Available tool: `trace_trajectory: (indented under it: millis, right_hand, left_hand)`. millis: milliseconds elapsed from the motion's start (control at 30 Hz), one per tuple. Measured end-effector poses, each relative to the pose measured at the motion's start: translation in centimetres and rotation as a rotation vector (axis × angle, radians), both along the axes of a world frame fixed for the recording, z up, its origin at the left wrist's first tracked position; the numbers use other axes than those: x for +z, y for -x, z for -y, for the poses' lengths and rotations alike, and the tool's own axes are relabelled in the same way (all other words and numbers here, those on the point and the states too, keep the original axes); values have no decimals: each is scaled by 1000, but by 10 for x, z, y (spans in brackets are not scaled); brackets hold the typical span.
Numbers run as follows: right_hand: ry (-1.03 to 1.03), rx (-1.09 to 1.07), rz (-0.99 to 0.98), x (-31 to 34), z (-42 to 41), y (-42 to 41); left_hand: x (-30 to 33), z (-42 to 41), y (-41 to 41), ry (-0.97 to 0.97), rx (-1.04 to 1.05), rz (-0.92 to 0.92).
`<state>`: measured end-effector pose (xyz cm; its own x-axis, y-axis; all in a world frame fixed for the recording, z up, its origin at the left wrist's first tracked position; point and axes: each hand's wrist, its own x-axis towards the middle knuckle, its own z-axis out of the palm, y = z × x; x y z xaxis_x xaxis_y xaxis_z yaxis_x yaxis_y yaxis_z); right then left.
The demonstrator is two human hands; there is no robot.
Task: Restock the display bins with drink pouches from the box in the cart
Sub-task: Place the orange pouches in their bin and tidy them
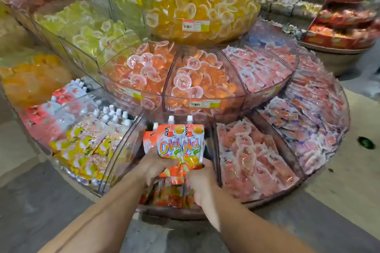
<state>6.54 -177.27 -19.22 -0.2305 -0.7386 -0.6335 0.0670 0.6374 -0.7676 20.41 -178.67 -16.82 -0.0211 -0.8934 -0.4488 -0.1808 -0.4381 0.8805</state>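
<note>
The grip is tight: the left hand (153,165) has its fingers wrapped round the bottom of a small bunch of orange drink pouches (180,146), and the right hand (200,181) grips the same bunch from the other side, lower down. Both hands hold on so the slippery pouches stay together and do not slide apart.

The pouches stand straight up with their white caps (171,118) on top. They are held that way, I think, so the picture side faces out and shoppers can read it.

The bunch hangs just over the orange bin (164,210) at the front of the round stand — the bottom ring. More orange pouches (170,195) already lie in there, under the hands, so these look like they go in with their own kind.

Clear walls split the ring into bins. On one side is the yellow pouch bin (88,148); on the other is the pink packet bin (253,162). Above sit bowls of orange jelly cups (164,72) and yellow jelly cups (197,6) — each color kept in its own place.

The box and the cart are not in view.
</note>
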Motion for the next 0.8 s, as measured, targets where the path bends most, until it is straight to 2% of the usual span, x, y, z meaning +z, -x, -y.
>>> trace_trajectory:
  millis: [233,367,500,633,700,767,800]
  right_hand:
    - [16,-174,-184,-4,-11,-18]
    - [-41,-249,-120,-8,-9,-33]
    - [-102,-442,-108,-18,-6,-40]
    - [-133,-435,0,-10,-8,-34]
    - [-231,-368,-95,1,-6,-35]
    - [-280,-158,-335,16,-17,-41]
    - [-273,-158,-338,11,-18,-39]
  left_hand:
    - [-31,21,-13,-28,-121,-3]
    - [-43,21,-11,-1,-145,5]
    - [-40,12,-11,20,-46,-53]
    - [-55,13,-28,-85,18,-86]
    - [-58,13,-35,-147,43,-71]
    - [-60,13,-37,-202,27,-44]
    - [-60,13,-36,-224,11,-23]
